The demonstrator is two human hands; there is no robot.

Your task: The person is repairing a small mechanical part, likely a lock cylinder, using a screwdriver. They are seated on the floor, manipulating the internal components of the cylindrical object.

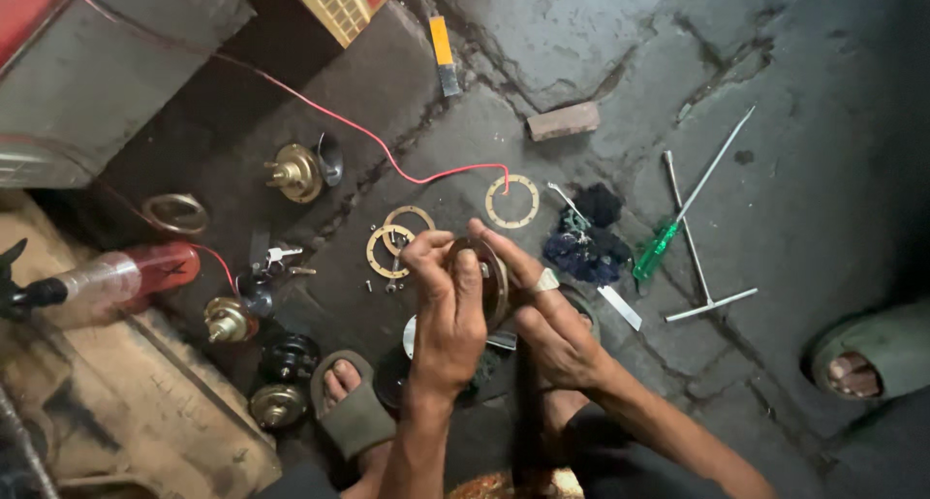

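Note:
Both my hands hold a round metal disc part upright over the stone floor. My left hand grips its left side, thumb and fingers curled over the rim. My right hand, a ring on one finger, holds its right edge with fingers stretched across the top. Several thin brass rings lie just beyond: two overlapping and one apart. Small screws lie beside them.
A green-handled screwdriver, a T-shaped wrench, a dark rag, a red wire, round brass-domed parts, a spray bottle, a wood block and a yellow-handled tool lie around. Another person's sandalled foot is at right.

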